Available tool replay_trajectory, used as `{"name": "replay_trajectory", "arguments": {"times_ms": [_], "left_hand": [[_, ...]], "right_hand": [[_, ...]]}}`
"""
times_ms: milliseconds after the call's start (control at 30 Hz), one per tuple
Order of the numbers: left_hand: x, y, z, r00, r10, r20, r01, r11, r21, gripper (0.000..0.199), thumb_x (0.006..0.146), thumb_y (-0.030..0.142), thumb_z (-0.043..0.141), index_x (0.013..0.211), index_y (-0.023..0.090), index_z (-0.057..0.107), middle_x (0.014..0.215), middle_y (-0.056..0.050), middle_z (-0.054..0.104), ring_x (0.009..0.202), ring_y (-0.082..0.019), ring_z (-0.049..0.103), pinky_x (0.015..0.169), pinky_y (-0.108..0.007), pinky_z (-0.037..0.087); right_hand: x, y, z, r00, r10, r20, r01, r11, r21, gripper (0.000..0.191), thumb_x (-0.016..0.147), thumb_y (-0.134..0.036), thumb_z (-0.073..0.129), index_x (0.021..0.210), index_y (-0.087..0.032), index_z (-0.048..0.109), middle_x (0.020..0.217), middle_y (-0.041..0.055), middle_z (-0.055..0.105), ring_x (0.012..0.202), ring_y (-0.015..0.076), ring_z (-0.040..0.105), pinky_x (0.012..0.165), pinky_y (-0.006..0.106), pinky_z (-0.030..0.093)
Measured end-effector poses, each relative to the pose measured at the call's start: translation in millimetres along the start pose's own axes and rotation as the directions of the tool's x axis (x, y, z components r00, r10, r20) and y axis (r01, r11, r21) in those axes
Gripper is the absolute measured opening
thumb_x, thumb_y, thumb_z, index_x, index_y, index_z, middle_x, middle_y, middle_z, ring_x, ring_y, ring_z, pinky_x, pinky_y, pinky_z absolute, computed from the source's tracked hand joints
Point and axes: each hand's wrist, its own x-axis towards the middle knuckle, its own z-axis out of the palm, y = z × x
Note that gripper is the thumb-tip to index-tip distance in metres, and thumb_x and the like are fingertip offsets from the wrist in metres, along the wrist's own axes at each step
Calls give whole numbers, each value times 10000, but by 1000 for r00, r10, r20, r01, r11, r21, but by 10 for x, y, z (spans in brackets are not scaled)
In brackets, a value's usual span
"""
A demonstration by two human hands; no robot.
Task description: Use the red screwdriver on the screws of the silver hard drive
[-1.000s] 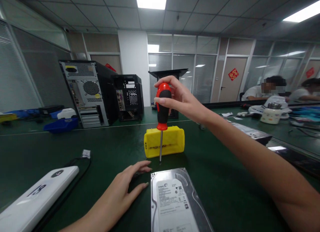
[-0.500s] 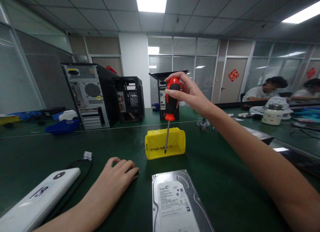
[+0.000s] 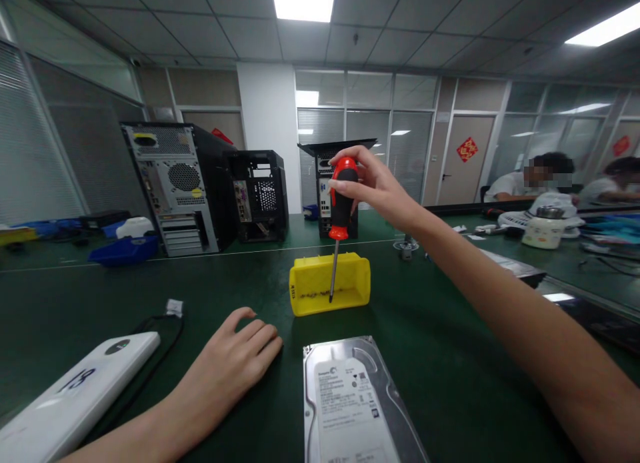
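Head view, clock centred on the hard drive, 12 being the side away from the wearer. Drive lies label up at the near edge of view on the green counter, no hand on it. Right hand, at 12, grips the red-and-black screwdriver by its handle, fingers wrapped over the top. Shaft points down, leaning slightly; tip appears at the mouth of the yellow bin, also at 12. I can't tell whether it touches. Small dark bits in the bin, too small to name. Left hand at 10, palm down, fingers loosely bent; underside hidden, so can't tell whether it holds anything. White device at 9, black cable beside it. Large computer case at 11, well apart.
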Motion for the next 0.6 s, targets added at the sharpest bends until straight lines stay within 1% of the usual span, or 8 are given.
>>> {"name": "replay_trajectory", "arguments": {"times_ms": [100, 233, 400, 500, 600], "left_hand": [[44, 14, -44, 1000, 2, 2, -2, 997, -77, 332, 934, 88, 308, 963, 218, 612, 928, -24, 638, 842, -186, 554, 865, -383, 304], [107, 48, -94, 998, -55, -6, 53, 980, -189, 235, 948, 193, 378, 952, 225, 611, 915, -8, 636, 870, -177, 539, 780, -328, 320], [156, 104, -89, 996, -85, -15, 77, 957, -279, 243, 958, 220, 372, 962, 233, 615, 916, -2, 641, 855, -162, 543, 764, -312, 318], [169, 129, -73, 997, -67, -28, 56, 955, -291, 249, 960, 224, 372, 954, 234, 621, 901, 0, 643, 827, -150, 548, 754, -304, 324], [166, 134, -57, 998, -32, -46, 19, 965, -262, 285, 968, 211, 339, 957, 225, 623, 907, -10, 644, 820, -151, 549, 744, -302, 329]], "right_hand": [[-3, 14, 79, 999, 2, 51, -4, 1000, 28, 377, 778, -363, 601, 1056, -194, 411, 937, 19, 416, 787, 127, 541, 546, 213, 466], [20, 36, 234, 993, 2, 115, -14, 994, 110, 387, 789, -363, 593, 1082, -211, 391, 950, 19, 436, 790, 128, 555, 548, 208, 482], [27, 32, 368, 986, -26, 167, -7, 981, 192, 400, 795, -372, 592, 1096, -203, 387, 941, 19, 424, 783, 123, 560, 554, 208, 497], [-1, 21, 395, 979, -22, 200, -18, 981, 195, 391, 802, -373, 585, 1091, -200, 388, 902, 7, 415, 753, 111, 550, 553, 207, 496], [-25, 14, 414, 976, -2, 216, -42, 980, 196, 392, 807, -376, 579, 1096, -200, 382, 889, 3, 417, 755, 114, 552, 556, 210, 500]]}}
